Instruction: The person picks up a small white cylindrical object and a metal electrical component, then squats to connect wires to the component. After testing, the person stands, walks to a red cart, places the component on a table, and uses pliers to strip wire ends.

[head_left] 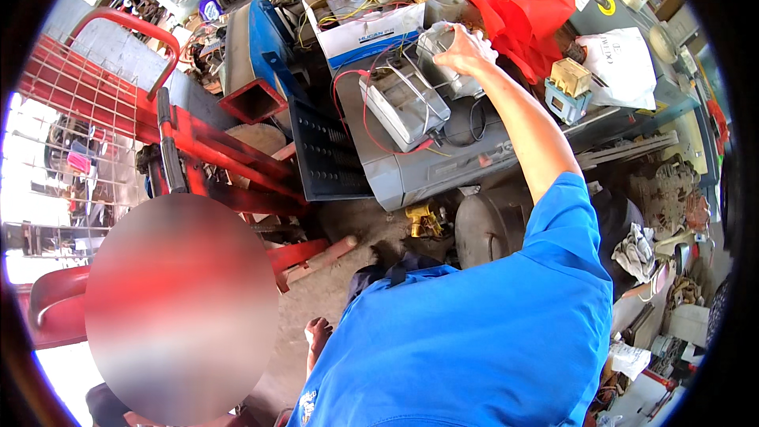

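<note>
My right hand (461,55) reaches to the back of the grey machine top (403,174), fingers closed over a pale grey object (441,43) with crumpled white material; exactly what it is, I cannot make out. Just left of it lies a grey box-shaped device (395,107) with a wire handle and red and black leads. A red cloth or bag (522,12) lies beyond my hand, with a white bag (617,71) and a small cream-and-blue component (569,87) to its right. My left hand (319,332) hangs low by my blue shirt, fingers loosely open, holding nothing visible.
A red metal frame (202,150) with wire mesh (63,150), a black perforated plate (324,150) and a wire-filled carton (364,32) surround the machine. A round metal vessel (482,229) and yellow part (423,221) sit below. A blurred oval hides the lower left.
</note>
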Action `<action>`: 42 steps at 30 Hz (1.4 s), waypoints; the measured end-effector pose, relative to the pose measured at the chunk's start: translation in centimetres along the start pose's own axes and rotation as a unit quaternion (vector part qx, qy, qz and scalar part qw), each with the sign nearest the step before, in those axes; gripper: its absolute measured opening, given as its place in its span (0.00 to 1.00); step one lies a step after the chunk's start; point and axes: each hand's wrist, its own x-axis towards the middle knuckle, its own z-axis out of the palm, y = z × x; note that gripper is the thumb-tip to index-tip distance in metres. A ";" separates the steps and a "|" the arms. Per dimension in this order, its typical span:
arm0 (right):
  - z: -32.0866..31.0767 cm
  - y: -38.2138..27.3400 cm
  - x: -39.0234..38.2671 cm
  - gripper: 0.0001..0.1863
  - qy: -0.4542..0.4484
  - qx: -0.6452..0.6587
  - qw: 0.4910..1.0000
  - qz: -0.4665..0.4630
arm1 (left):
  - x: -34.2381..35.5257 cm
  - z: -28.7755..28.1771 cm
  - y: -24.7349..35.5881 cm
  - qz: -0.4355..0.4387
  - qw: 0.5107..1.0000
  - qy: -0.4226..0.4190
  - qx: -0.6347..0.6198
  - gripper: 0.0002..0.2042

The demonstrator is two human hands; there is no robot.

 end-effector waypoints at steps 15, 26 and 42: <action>0.2 0.7 1.0 0.45 -0.043 -0.029 0.997 -0.053 | -1.3 2.8 -0.3 -0.036 0.999 0.001 0.002 0.12; -8.6 -4.0 -14.5 0.11 0.226 0.303 0.768 -0.517 | -3.8 6.7 4.1 -0.246 0.955 0.152 -0.064 0.15; 20.5 -6.0 -37.4 0.05 -0.365 0.277 0.696 -0.553 | -13.5 8.8 -1.9 -0.289 0.928 0.220 -0.080 0.19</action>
